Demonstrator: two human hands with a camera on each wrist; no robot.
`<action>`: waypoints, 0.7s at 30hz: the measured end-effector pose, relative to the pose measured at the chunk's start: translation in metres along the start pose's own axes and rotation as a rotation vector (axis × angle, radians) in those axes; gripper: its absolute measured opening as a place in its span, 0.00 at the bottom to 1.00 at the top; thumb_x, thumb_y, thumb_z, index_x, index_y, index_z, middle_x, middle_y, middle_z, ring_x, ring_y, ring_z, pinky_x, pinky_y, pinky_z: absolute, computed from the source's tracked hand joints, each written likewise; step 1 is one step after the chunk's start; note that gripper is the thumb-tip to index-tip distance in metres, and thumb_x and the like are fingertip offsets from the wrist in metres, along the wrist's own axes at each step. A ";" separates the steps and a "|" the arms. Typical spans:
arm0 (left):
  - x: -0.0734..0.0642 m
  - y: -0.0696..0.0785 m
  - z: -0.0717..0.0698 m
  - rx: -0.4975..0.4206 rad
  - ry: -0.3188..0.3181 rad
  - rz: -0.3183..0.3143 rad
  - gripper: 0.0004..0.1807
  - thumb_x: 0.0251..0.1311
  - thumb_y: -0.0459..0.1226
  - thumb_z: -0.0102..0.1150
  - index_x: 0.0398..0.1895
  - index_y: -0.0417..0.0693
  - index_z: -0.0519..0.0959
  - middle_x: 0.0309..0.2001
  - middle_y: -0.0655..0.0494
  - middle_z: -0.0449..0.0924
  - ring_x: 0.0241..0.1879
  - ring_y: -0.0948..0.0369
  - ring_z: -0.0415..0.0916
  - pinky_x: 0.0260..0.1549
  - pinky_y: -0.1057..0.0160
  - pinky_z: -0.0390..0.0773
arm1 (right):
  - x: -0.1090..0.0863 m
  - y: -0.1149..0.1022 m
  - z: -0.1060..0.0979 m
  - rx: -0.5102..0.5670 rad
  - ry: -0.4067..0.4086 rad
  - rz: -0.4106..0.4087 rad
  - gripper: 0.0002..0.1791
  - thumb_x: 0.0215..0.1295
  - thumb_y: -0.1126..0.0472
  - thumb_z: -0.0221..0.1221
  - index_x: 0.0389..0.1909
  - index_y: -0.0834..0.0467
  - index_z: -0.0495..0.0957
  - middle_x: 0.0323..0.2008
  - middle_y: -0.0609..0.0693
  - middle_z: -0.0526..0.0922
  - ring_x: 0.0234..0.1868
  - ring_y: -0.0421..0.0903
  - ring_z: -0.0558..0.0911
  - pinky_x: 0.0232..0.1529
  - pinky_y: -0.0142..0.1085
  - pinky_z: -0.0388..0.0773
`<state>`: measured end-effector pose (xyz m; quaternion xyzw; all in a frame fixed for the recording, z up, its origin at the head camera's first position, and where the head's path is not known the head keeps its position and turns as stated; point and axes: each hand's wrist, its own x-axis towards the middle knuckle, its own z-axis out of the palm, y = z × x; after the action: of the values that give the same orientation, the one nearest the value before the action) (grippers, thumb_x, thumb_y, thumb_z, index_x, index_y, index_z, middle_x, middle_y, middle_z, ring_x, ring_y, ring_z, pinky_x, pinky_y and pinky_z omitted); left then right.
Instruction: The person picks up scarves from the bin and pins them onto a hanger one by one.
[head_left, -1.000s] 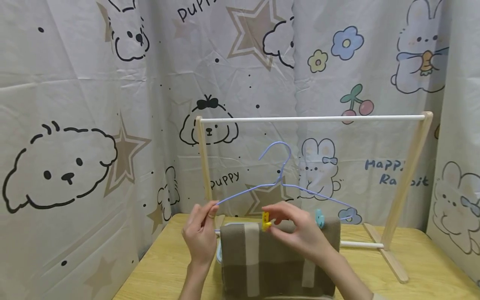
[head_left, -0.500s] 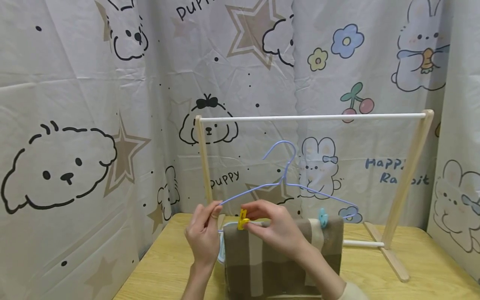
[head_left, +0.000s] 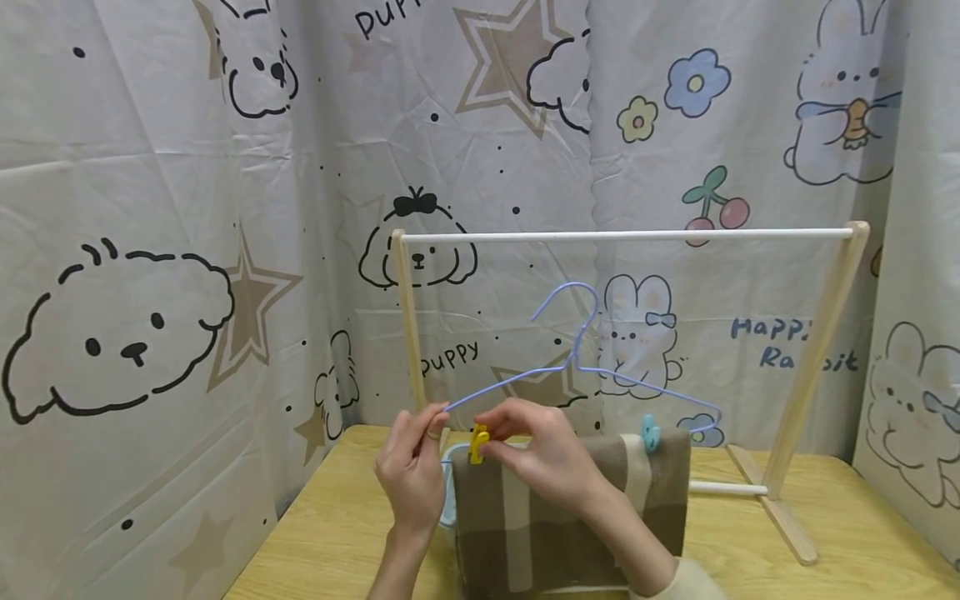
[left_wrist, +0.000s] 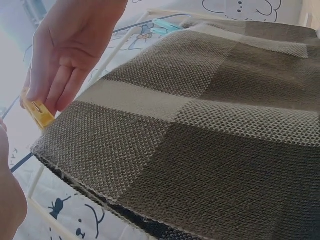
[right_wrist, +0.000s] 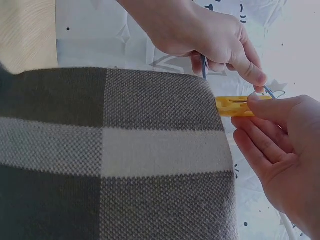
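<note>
A blue wire hanger (head_left: 517, 379) stands hook up, its left end gripped by my left hand (head_left: 411, 471). Over its lower bar hangs a folded brown and beige checked cloth (head_left: 570, 533). My right hand (head_left: 543, 454) pinches a yellow clothespin (head_left: 477, 444) between thumb and fingers at the cloth's top left corner. In the right wrist view the clothespin (right_wrist: 232, 106) meets the cloth's folded edge, close by the left hand (right_wrist: 215, 40). A light blue clothespin (head_left: 650, 433) sits on the cloth's top edge toward the right.
Behind the hanger stands a wooden rack with a white top rod (head_left: 622, 237) and a slanting right post (head_left: 817, 358). A light blue container (head_left: 450, 492) is partly hidden behind the cloth on the wooden table (head_left: 322, 517). Printed curtains (head_left: 480, 183) surround the table.
My right hand has carried the yellow clothespin left from the cloth's middle to its top left corner. The hanger and cloth have shifted slightly right with my left hand.
</note>
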<state>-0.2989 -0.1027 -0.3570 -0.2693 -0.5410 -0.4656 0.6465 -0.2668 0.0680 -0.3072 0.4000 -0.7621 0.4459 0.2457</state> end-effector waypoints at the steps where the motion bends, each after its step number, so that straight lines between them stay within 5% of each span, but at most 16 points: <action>1: 0.000 0.000 0.000 -0.003 0.001 0.002 0.07 0.60 0.33 0.66 0.34 0.35 0.86 0.18 0.55 0.60 0.19 0.69 0.51 0.15 0.76 0.50 | 0.000 0.000 0.000 0.001 0.002 0.004 0.12 0.54 0.70 0.71 0.40 0.60 0.84 0.37 0.49 0.88 0.34 0.40 0.87 0.40 0.34 0.85; 6: -0.003 0.001 0.002 -0.038 0.028 0.009 0.10 0.61 0.35 0.65 0.34 0.34 0.86 0.18 0.55 0.59 0.19 0.68 0.51 0.15 0.75 0.51 | 0.001 0.003 0.000 0.008 -0.022 0.048 0.10 0.55 0.70 0.70 0.38 0.58 0.85 0.35 0.48 0.88 0.33 0.39 0.87 0.40 0.33 0.84; 21: -0.003 0.014 0.003 -0.032 0.053 -0.100 0.05 0.58 0.31 0.67 0.34 0.36 0.86 0.19 0.52 0.61 0.20 0.66 0.53 0.16 0.73 0.53 | -0.004 0.007 0.008 0.042 -0.107 0.154 0.09 0.57 0.67 0.69 0.38 0.55 0.84 0.34 0.47 0.88 0.34 0.37 0.85 0.40 0.32 0.83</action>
<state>-0.2879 -0.0928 -0.3572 -0.2397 -0.5290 -0.5131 0.6320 -0.2706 0.0651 -0.3177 0.3686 -0.7930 0.4574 0.1615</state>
